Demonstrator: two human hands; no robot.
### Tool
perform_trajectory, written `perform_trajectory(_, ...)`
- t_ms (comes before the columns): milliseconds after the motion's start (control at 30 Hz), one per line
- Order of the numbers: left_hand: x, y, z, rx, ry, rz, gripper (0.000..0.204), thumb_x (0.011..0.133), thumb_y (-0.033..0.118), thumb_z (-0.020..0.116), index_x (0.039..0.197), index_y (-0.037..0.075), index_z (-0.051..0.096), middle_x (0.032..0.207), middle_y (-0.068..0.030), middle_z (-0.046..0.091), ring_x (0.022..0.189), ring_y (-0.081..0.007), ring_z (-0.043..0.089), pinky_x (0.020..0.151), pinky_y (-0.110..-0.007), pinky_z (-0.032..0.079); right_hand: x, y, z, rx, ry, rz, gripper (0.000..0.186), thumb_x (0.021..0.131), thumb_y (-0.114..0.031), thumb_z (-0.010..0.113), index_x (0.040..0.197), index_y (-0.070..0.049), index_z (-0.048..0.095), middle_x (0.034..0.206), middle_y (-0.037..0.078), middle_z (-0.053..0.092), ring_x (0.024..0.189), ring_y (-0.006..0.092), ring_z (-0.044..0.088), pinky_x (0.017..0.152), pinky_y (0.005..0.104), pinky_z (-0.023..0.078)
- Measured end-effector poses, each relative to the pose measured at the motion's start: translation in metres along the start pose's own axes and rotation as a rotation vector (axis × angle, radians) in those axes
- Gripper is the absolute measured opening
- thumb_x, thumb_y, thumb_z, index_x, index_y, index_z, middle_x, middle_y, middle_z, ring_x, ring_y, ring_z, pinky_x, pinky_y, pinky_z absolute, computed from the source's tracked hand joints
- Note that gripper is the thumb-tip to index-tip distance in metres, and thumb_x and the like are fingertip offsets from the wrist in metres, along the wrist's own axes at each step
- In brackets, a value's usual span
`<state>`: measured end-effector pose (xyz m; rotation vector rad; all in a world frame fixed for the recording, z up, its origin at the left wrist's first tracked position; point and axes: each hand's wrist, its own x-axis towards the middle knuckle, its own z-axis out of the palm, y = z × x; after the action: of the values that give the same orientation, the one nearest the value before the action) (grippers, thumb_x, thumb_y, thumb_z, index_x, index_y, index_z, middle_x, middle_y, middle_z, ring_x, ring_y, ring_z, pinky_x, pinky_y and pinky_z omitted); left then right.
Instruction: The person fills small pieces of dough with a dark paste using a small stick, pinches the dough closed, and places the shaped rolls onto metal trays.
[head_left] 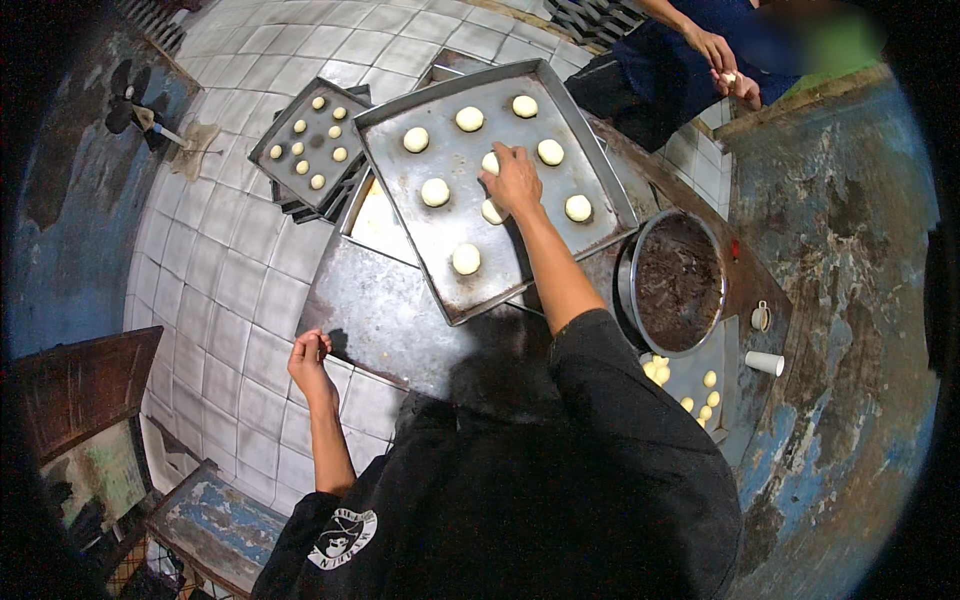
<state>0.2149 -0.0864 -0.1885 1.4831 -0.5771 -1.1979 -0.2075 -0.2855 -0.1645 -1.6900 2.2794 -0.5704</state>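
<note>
Eight pale dough balls (435,192) were counted on the large baking tray (600,160), two of them partly covered by the right hand (514,180). That hand was laid flat over the middle of the tray with fingers spread, resting on one ball by the fingertips and touching a second ball (491,212) at the wrist; whether either was gripped could not be told. The balls were round, smooth, cream-white and set apart in loose rows. The tray was of dull grey sheet metal, rectangular, with a raised rim and a scuffed face.

A second, smaller tray (270,150) was noted to the left, bearing about nine smaller dough pieces. A round metal bowl (632,290) of dark brown filling stood to the right, with further pale pieces (707,379) on a metal sheet beside it. The left hand (309,360) was curled nearly shut at the edge of the tiled counter (230,300), holding nothing visible. Another person's hands (725,65) were seen beyond the tray.
</note>
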Motion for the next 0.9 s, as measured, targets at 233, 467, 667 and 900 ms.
perform_trajectory(233,0.0,0.004,-0.013,-0.013,0.052,0.022,0.013,0.099,0.01,0.061,0.098,0.0,0.07,0.087,-0.0069,0.069,0.08,-0.0135,0.064,0.075,-0.027,0.051,0.03,0.007,0.02,-0.092,-0.106,-0.037,0.044,0.085,-0.022,0.077,0.125,-0.011,0.065,0.121,0.02,0.061,0.114,0.0396,0.061,0.095,0.0489,0.052)
perform_trajectory(467,0.004,0.003,-0.016,0.056,0.098,-0.02,0.017,0.1,0.014,0.06,0.103,0.001,0.069,0.087,-0.0054,0.068,0.082,-0.0132,0.063,0.077,-0.027,0.05,0.024,-0.004,0.032,-0.015,-0.048,-0.13,0.046,0.083,-0.019,0.078,0.127,-0.015,0.064,0.123,0.017,0.059,0.117,0.0389,0.058,0.099,0.0491,0.051)
perform_trajectory(667,0.004,0.003,-0.015,0.027,0.085,-0.022,0.017,0.099,0.015,0.062,0.105,0.001,0.069,0.088,-0.0057,0.068,0.083,-0.0137,0.064,0.079,-0.027,0.05,0.012,-0.002,0.019,0.034,-0.028,-0.142,0.049,0.082,-0.022,0.081,0.127,-0.015,0.063,0.126,0.014,0.058,0.119,0.0375,0.056,0.097,0.052,0.05)
perform_trajectory(900,0.001,-0.005,-0.021,-0.004,0.076,-0.005,0.016,0.101,0.012,0.059,0.103,-0.001,0.068,0.088,-0.0062,0.066,0.083,-0.0138,0.061,0.076,-0.028,0.049,-0.06,0.01,0.001,0.088,-0.026,0.111,0.025,0.087,-0.019,0.075,0.109,-0.008,0.07,0.109,0.018,0.065,0.105,0.0398,0.063,0.088,0.0501,0.051)
